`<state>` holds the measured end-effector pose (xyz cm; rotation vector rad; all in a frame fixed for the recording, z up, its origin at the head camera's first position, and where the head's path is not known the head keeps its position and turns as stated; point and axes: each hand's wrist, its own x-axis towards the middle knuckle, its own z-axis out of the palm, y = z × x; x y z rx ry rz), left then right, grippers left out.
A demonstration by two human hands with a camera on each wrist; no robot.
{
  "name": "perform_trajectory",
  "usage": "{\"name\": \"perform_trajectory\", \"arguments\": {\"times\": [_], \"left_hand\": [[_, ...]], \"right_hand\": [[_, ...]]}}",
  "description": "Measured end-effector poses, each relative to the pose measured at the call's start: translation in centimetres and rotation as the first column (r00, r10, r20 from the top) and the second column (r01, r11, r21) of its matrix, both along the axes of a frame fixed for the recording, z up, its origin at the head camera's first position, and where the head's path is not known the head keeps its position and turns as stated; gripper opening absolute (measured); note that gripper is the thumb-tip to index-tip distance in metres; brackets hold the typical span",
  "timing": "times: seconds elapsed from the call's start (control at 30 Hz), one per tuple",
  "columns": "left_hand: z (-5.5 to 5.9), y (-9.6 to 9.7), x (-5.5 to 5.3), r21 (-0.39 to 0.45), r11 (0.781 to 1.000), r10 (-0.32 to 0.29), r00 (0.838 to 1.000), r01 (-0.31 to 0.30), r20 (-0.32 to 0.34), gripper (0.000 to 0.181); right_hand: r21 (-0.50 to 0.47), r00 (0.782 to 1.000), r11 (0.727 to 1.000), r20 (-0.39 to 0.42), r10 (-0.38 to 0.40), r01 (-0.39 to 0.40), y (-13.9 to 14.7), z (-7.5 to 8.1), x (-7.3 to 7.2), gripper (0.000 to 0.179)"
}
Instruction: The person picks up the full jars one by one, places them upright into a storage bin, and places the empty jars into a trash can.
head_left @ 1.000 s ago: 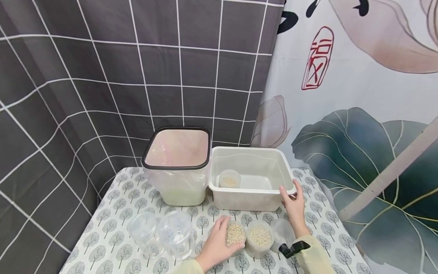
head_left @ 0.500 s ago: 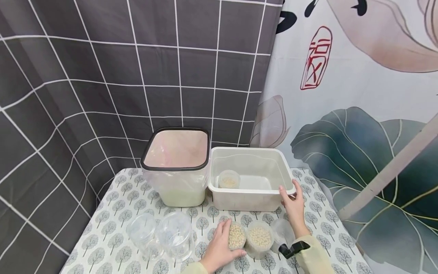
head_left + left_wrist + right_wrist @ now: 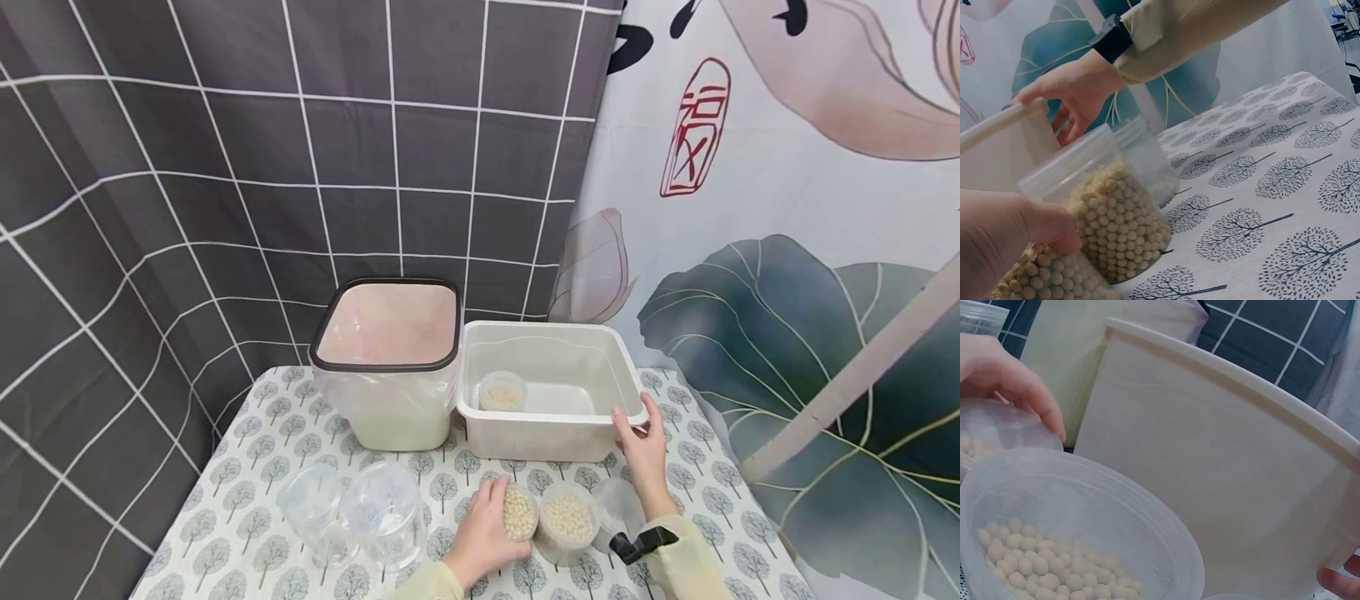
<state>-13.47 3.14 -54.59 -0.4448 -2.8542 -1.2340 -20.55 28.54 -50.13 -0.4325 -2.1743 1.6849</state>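
Note:
My left hand (image 3: 487,529) grips a clear plastic tub of soybeans (image 3: 519,512), fingers on its far left side and thumb at its near side. Right beside it stands a second tub of soybeans (image 3: 567,521), seen from the side in the left wrist view with the beans (image 3: 1119,219) well below its rim. My right hand (image 3: 647,458) holds the right front corner of a white rectangular plastic bin (image 3: 536,437), fingers over the rim (image 3: 1022,112). Inside the bin, at its left, sits another tub (image 3: 502,392) with some pale contents at its bottom.
Two clear plastic tubs, one (image 3: 311,504) left of the other (image 3: 384,512), stand at the front left. Another clear tub (image 3: 619,510) is beside my right forearm. A black-rimmed waste bin with a liner (image 3: 405,417) stands left of the white bin. Curtains (image 3: 420,150) rise behind the table.
My left hand has shifted slightly to the right around the tub, its thumb settling closer to the near side. The right hand and the white bin have stayed in place.

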Motion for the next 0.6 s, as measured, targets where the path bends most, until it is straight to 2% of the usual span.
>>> {"name": "perform_trajectory", "arguments": {"times": [0.13, 0.4, 0.6], "left_hand": [[0.4, -0.3, 0.0, -0.01, 1.0, 0.01, 1.0, -0.01, 0.002, 0.1], [1.8, -1.0, -0.4, -0.048, 0.999, 0.018, 0.999, -0.02, -0.05, 0.095], [3.4, -1.5, -0.8, -0.044, 0.998, 0.035, 0.997, -0.038, -0.072, 0.097]], "right_hand": [[0.008, 1.0, 1.0, 0.002, 0.007, -0.007, 0.0, 0.0, 0.1, 0.069], [0.008, 1.0, 1.0, 0.001, -0.01, 0.01, 0.1, -0.2, -0.1, 0.069], [0.019, 1.0, 1.0, 0.006, -0.011, 0.01, 0.3, -0.2, -0.2, 0.069]]}}
